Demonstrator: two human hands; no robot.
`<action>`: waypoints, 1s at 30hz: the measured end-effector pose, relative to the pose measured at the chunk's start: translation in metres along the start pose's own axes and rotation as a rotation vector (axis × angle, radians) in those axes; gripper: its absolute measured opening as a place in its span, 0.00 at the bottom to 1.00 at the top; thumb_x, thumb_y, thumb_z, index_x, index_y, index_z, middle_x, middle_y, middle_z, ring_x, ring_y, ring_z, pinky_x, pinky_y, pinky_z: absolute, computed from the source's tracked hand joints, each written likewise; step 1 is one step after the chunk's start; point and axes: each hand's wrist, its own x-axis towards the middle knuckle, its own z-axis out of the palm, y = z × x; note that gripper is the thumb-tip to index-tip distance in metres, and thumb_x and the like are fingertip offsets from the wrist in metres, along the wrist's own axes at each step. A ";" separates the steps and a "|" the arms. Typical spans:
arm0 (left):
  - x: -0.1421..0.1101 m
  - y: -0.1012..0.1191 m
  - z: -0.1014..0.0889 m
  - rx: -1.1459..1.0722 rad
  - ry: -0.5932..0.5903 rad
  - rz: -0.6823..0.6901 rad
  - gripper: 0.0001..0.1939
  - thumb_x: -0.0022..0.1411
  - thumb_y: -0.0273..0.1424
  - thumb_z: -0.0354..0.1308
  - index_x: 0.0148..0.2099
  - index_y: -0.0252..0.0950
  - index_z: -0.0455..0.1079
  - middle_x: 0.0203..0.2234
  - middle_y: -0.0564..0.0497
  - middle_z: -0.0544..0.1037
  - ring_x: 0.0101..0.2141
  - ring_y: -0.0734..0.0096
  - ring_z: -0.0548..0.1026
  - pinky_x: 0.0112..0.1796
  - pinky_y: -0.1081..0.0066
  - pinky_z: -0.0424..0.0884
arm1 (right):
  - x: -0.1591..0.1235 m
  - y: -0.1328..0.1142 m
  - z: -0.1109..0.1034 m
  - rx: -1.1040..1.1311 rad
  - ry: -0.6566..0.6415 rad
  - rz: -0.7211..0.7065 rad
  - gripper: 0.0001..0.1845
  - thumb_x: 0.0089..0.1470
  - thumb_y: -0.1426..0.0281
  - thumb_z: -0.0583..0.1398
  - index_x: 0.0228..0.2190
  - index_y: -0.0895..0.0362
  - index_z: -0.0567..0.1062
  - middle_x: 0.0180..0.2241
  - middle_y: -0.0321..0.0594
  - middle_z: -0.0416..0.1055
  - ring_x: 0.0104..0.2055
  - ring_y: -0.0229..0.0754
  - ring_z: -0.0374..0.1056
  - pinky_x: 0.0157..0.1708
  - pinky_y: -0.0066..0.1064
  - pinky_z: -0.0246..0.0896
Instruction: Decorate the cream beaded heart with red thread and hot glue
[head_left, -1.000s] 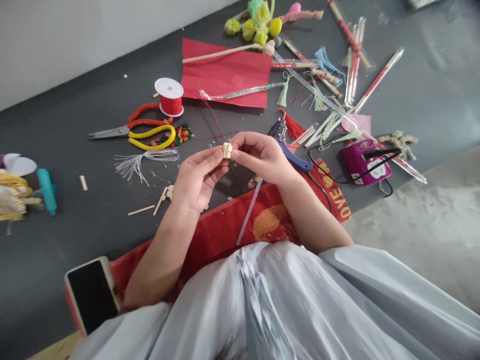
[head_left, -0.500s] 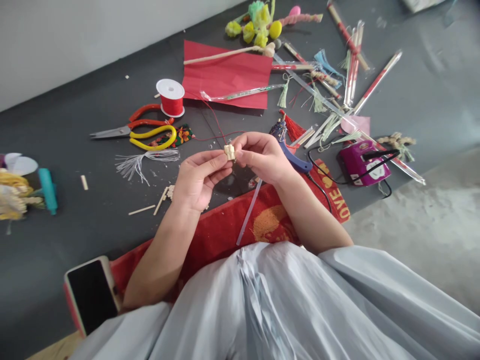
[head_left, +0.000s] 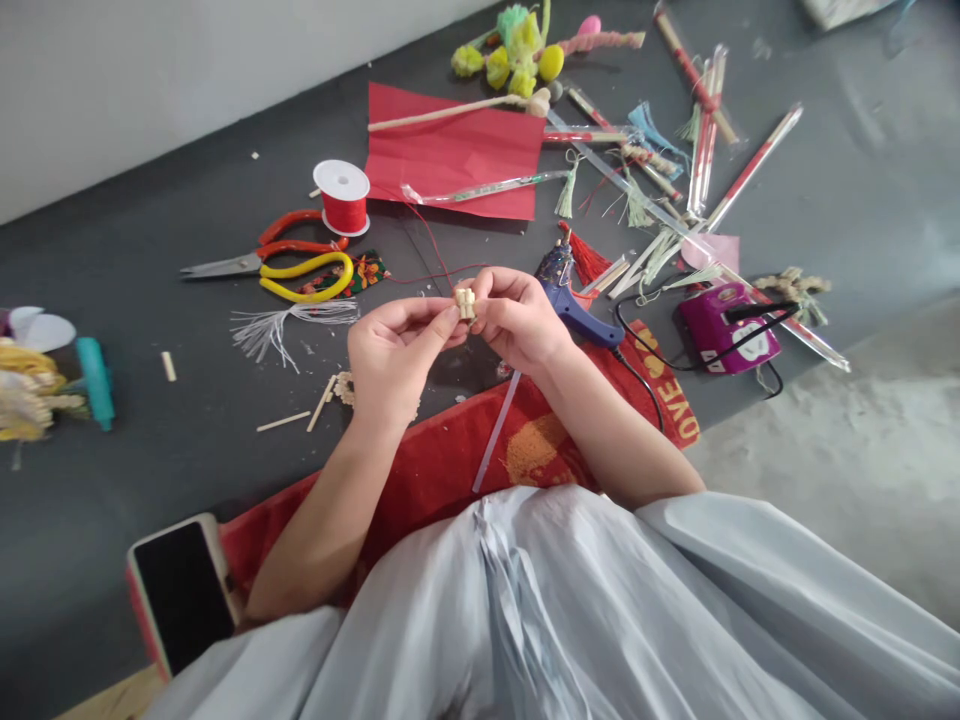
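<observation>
Between my fingertips is a small cream-coloured bundle of short sticks (head_left: 465,303). My left hand (head_left: 397,355) pinches it from the left with thumb and fingers. From the other side, my right hand (head_left: 521,318) pinches it too, its fingers curled. A thin red cord (head_left: 435,240) runs from near the bundle toward the red thread spool (head_left: 346,205) behind my hands. Right of my right hand rests a blue glue gun (head_left: 577,310). Under my left wrist lie pale stick pieces (head_left: 321,403) and a small beaded-looking ring, partly hidden.
Orange-handled scissors (head_left: 225,266) and yellow-handled pliers (head_left: 306,288) lie left of the spool. Red paper (head_left: 457,150) is behind. Wrapped sticks (head_left: 754,165) and tassels spread at right, near a purple power block (head_left: 727,327). A phone (head_left: 184,590) sits front left; a red cloth (head_left: 442,450) lies before me.
Both hands have shifted slightly right with the bundle, and it is turned a little between the fingers. The things on the table look the same.
</observation>
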 end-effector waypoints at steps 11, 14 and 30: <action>-0.002 -0.005 -0.009 0.398 -0.069 0.280 0.07 0.64 0.35 0.65 0.36 0.38 0.75 0.32 0.52 0.80 0.34 0.73 0.78 0.38 0.77 0.75 | 0.000 -0.001 0.004 0.037 0.035 0.028 0.14 0.37 0.72 0.70 0.20 0.57 0.68 0.22 0.31 0.69 0.22 0.29 0.63 0.24 0.21 0.66; -0.001 -0.007 -0.011 0.436 -0.087 0.303 0.06 0.65 0.35 0.64 0.37 0.39 0.74 0.34 0.51 0.79 0.36 0.72 0.77 0.40 0.75 0.74 | -0.001 -0.001 0.005 0.040 0.020 0.032 0.14 0.37 0.72 0.69 0.21 0.57 0.68 0.22 0.31 0.68 0.22 0.29 0.63 0.24 0.22 0.65; -0.001 -0.005 -0.008 0.375 -0.114 0.271 0.07 0.65 0.35 0.64 0.36 0.39 0.72 0.31 0.52 0.78 0.31 0.74 0.76 0.34 0.76 0.72 | -0.003 -0.002 0.006 0.034 0.041 0.042 0.14 0.37 0.72 0.70 0.21 0.57 0.68 0.23 0.32 0.71 0.23 0.29 0.62 0.24 0.22 0.65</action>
